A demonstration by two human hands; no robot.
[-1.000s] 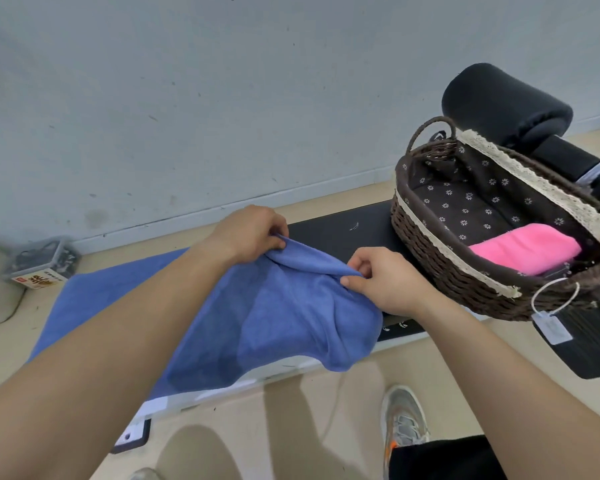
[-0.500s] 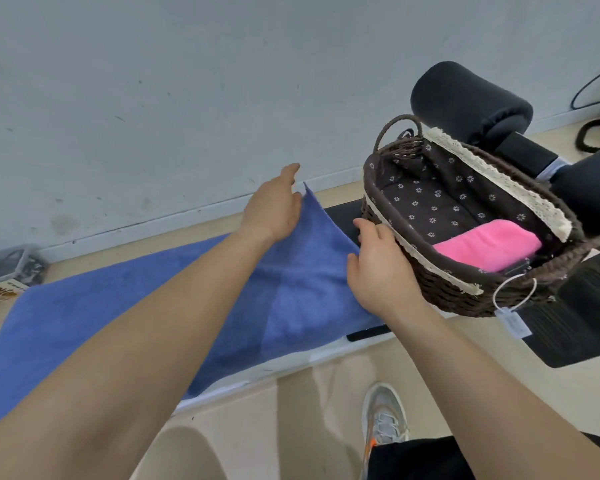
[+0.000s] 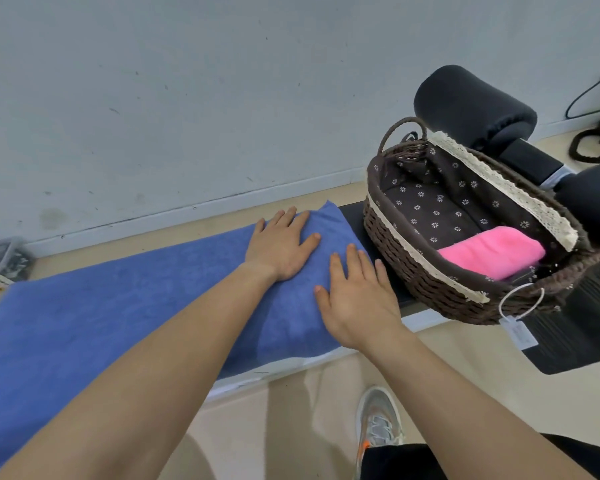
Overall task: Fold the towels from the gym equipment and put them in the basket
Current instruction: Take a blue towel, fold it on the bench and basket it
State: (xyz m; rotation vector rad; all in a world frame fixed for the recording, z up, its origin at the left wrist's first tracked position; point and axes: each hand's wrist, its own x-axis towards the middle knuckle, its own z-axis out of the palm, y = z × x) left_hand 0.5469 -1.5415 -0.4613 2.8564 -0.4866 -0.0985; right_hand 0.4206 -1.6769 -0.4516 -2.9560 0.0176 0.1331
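Both my hands lie flat and open on the blue towel (image 3: 125, 306), palms down, holding nothing. My left hand (image 3: 282, 244) presses the far part of the folded end with fingers spread toward the wall; my right hand (image 3: 357, 299) sits just beside it, nearer to me, fingers pointing up toward the basket.

The towel under my palms is a deep blue terry cloth. Its end by my hands is doubled over into a thicker, rounded layer, and the rest stretches flat away to the left along the black bench pad (image 3: 355, 220), covering most of it.

Just right of my right hand stands the dark wicker basket (image 3: 406, 268) on the same pad, close to my fingertips but apart from them. It has a brown flowered lining, a lace trim and a loop handle at the far end. A folded pink towel (image 3: 492, 256) lies inside at its near right end, and a paper tag (image 3: 518, 332) hangs from a ring on the front. Beyond the basket sit black foam roller pads (image 3: 471, 105).

Both forearms reach forward, bare, wrists low. A grey sneaker (image 3: 378, 424) stands on the floor beneath my right arm.
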